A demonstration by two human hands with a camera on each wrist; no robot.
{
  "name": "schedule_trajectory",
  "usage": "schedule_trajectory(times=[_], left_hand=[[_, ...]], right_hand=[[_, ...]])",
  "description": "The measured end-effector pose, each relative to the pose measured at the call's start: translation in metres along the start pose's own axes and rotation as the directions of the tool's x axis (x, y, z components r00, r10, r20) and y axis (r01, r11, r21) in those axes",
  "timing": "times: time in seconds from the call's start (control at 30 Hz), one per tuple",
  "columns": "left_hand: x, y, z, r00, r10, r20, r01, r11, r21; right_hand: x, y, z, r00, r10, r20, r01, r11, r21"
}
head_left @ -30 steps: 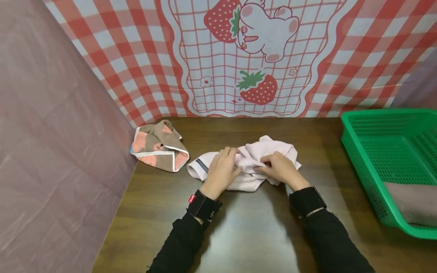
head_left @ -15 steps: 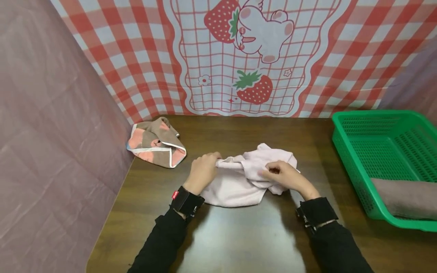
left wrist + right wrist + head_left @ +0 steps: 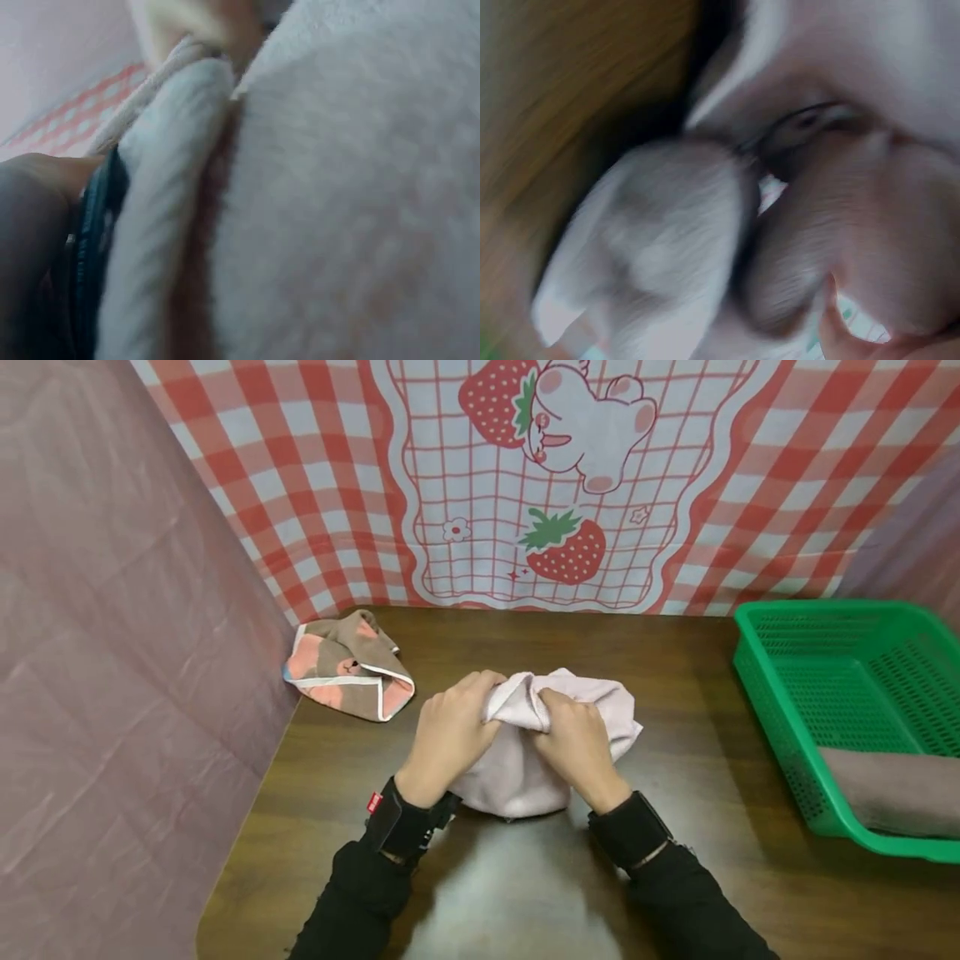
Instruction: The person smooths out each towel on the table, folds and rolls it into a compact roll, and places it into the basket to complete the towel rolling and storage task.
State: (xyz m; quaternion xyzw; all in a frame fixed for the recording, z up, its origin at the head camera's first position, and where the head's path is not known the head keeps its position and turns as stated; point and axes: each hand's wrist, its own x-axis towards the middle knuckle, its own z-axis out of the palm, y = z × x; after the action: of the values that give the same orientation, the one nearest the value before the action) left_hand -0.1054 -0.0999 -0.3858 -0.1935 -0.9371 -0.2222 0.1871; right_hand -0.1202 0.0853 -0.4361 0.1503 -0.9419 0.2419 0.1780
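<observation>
While a checked backdrop closed off the far edge of the surface, the green basket stood toward the surface's right side. The pale pink cloth was bunched near the middle of the surface, well apart from the basket, with its near part draped below the hands. A brownish cloth lay in the basket's near end, and the patterned cloth sat crumpled at the far left corner. The left hand had a closed grip on the pale pink cloth's raised edge; the right hand, half a second earlier farther right on the bunched part, had come in beside it and gripped the same edge. Exact fingertip placement was hidden by fabric and blur. With both grips so close, the work seemed centred on that edge, the cloth being creased and not yet flat.
</observation>
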Motion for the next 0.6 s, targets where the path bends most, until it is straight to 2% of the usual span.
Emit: schedule_trajectory(times=[0.1, 0.37, 0.6], left_hand=[[-0.002, -0.006, -0.01, 0.999, -0.001, -0.049, 0.002, 1.0, 0.016], [-0.01, -0.036, -0.034, 0.993, -0.068, -0.097, 0.07, 0.997, 0.022], [-0.016, -0.053, -0.047, 0.99, -0.06, -0.128, 0.062, 0.998, 0.01]], right_hand=[[0.001, 0.019, -0.011, 0.998, 0.061, -0.034, -0.06, 0.998, 0.035], [-0.012, 0.081, -0.055, 0.978, 0.155, -0.137, -0.154, 0.988, 0.021], [-0.018, 0.105, -0.089, 0.965, 0.18, -0.192, -0.177, 0.984, 0.034]])
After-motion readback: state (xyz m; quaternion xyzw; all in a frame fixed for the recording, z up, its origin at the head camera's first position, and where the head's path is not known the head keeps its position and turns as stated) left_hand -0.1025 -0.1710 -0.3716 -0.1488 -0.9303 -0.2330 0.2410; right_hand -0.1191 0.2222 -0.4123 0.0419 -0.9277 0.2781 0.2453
